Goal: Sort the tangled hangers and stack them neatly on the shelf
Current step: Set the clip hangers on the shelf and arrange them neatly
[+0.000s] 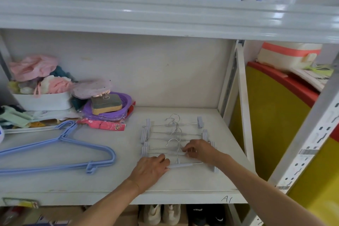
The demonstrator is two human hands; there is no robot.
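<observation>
Several pale-blue clip hangers [176, 134] with metal hooks lie in a row on the white shelf [183, 185], right of centre. My left hand [150, 169] grips the left end of the nearest clip hanger [180, 165], covering its left clip. My right hand [199, 149] pinches the bar of the hanger just behind it, near its hook. A stack of blue plastic clothes hangers [60, 152] lies flat on the shelf's left side.
Back left holds a white bin of cloths [42, 97], a purple bundle with a sponge [107, 104] and a red packet [102, 124]. A shelf upright [244, 115] stands to the right. Shoes [161, 214] sit on the level below.
</observation>
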